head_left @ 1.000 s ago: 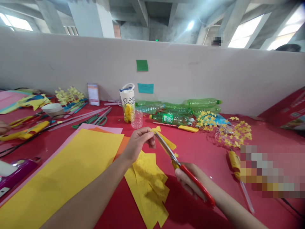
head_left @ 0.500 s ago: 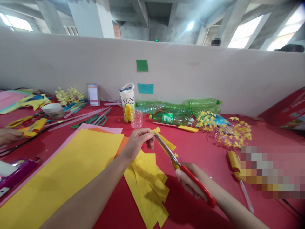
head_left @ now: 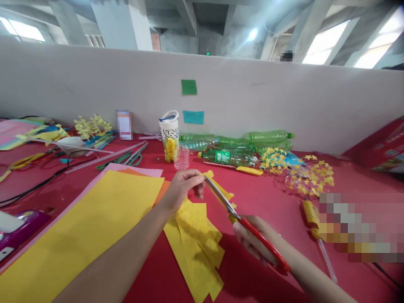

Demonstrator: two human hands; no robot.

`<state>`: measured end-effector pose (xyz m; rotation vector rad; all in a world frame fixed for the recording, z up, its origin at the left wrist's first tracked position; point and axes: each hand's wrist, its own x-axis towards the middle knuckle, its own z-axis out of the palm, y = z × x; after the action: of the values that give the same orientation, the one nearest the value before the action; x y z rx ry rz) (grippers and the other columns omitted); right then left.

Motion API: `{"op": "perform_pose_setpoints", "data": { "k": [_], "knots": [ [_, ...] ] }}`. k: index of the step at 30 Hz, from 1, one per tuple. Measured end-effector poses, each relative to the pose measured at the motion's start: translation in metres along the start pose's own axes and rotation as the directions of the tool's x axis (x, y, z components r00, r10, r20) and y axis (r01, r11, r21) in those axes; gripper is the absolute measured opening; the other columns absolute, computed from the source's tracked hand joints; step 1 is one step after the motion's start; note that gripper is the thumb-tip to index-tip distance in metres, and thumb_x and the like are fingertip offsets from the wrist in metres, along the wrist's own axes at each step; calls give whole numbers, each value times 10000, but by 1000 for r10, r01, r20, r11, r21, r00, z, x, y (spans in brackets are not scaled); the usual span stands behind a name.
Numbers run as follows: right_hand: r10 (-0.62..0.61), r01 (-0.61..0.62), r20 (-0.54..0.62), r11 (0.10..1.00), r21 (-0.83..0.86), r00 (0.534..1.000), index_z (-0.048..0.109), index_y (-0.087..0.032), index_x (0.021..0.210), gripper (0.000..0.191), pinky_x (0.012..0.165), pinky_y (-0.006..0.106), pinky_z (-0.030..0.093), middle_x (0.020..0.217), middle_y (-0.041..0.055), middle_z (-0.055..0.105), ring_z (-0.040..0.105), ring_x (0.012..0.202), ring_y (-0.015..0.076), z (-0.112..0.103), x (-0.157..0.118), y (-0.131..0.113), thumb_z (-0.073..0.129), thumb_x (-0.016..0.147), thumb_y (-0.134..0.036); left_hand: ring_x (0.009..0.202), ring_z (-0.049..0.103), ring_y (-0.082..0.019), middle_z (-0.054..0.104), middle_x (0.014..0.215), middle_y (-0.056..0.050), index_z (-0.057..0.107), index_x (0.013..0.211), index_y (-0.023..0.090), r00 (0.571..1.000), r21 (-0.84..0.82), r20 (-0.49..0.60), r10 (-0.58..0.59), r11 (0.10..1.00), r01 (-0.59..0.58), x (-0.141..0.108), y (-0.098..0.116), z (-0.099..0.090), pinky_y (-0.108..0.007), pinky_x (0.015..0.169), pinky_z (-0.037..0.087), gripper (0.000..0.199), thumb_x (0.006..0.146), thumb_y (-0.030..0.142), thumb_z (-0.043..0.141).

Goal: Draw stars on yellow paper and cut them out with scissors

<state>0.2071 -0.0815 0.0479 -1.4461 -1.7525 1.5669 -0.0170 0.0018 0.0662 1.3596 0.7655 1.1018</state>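
My left hand [head_left: 186,189] is closed in a pinch on a small yellow paper piece [head_left: 208,173], most of it hidden behind the fingers and blades. Scissors [head_left: 222,198] with a long red handle are gripped in my right hand [head_left: 252,240]. Their blade tips meet the paper right beside my left fingertips. Just behind the blades lies a yellow paper strip [head_left: 222,188], with a small yellow star [head_left: 233,205] at its near end. Beneath my left hand, cut yellow sheets [head_left: 195,240] overlap on the red tabletop [head_left: 249,282].
Large yellow sheets [head_left: 94,214] cover the left side. Green bottles [head_left: 235,158], a white cup [head_left: 168,130] and a clear ribbed plastic piece [head_left: 181,158] stand or lie by the white partition [head_left: 94,80]. Star garlands [head_left: 311,174] and a yellow glue gun [head_left: 312,216] are at right.
The scissors' red handle has shifted slightly down and right, while my left hand stays put. At far left, another person's hand and a yellow glue gun have left view; a pale stick now shows there.
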Motion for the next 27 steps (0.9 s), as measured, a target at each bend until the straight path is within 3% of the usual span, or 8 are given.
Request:
{"op": "perform_pose_setpoints", "data": {
  "k": [16, 27],
  "knots": [
    [9, -9, 7, 1000, -5, 1000, 417, -196, 642, 452, 265, 139, 229, 341, -81, 378, 320, 252, 45, 0, 0, 2, 424, 832, -606, 422, 553, -95, 563, 468, 22, 597, 600, 145, 999, -49, -10, -45, 998, 44, 1, -1, -2, -207, 454, 437, 231, 812, 220, 542],
    [34, -34, 16, 999, -1, 999, 413, -195, 638, 434, 269, 137, 247, 351, -81, 377, 329, 263, 45, -2, 1, -1, 445, 831, -583, 434, 562, -112, 581, 506, 4, 609, 607, 143, 1000, -36, -5, -12, 999, 12, 2, -4, -4, -222, 452, 427, 256, 825, 221, 498]
  ]
}}
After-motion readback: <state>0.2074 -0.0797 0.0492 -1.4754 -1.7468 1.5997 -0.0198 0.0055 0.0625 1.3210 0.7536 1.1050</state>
